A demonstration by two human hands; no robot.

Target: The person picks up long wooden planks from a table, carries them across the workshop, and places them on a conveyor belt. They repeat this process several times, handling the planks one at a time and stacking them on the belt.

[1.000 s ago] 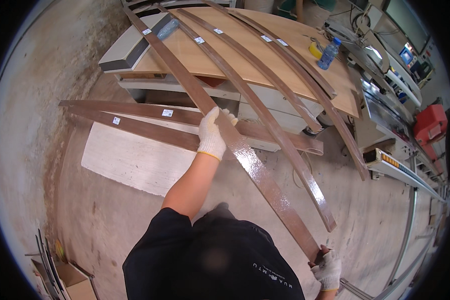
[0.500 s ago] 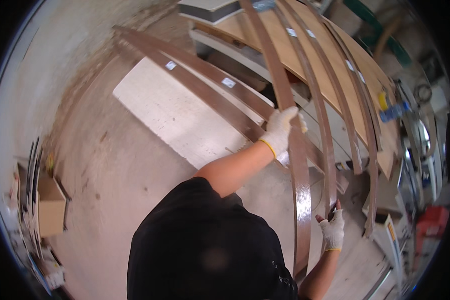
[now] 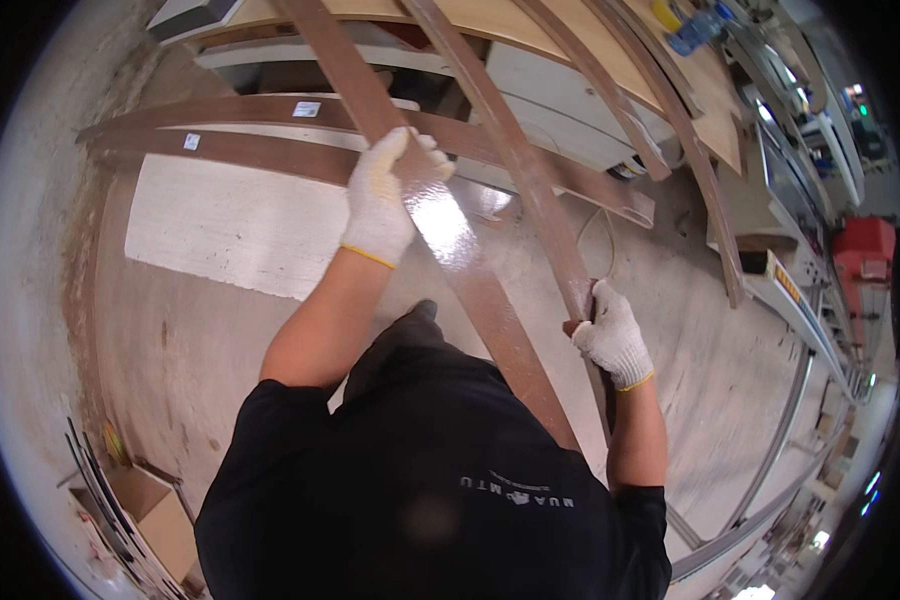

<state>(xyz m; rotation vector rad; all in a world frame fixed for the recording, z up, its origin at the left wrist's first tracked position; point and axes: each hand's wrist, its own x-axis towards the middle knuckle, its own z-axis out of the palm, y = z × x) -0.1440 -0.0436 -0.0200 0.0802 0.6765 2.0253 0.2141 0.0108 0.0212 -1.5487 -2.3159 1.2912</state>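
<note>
Long brown strips, which look like wood-coloured boards, lie over the worktable edge. My left hand (image 3: 378, 195), in a white knit glove with a yellow cuff, is closed around the nearest brown strip (image 3: 495, 320), whose glossy face reflects light. That strip runs past my right side. Farther right my right hand (image 3: 615, 335), gloved alike with bare fingertips showing, grips a second brown strip (image 3: 515, 150) near its lower part. Something dark shows by its fingers, too small to name. Under these, two more brown strips (image 3: 240, 112) with white labels lie crosswise.
The wooden worktable (image 3: 610, 70) carries other brown strips (image 3: 660, 90) that overhang its edge, and a blue bottle (image 3: 698, 30). A white board (image 3: 230, 225) lies low at left. Cardboard box (image 3: 160, 510) stands lower left; a red case (image 3: 863, 250) is at right.
The view has turned, so the worktable and strips appear higher and farther left. Both hands keep their grips; the strips they hold now slant more toward the lower right.
</note>
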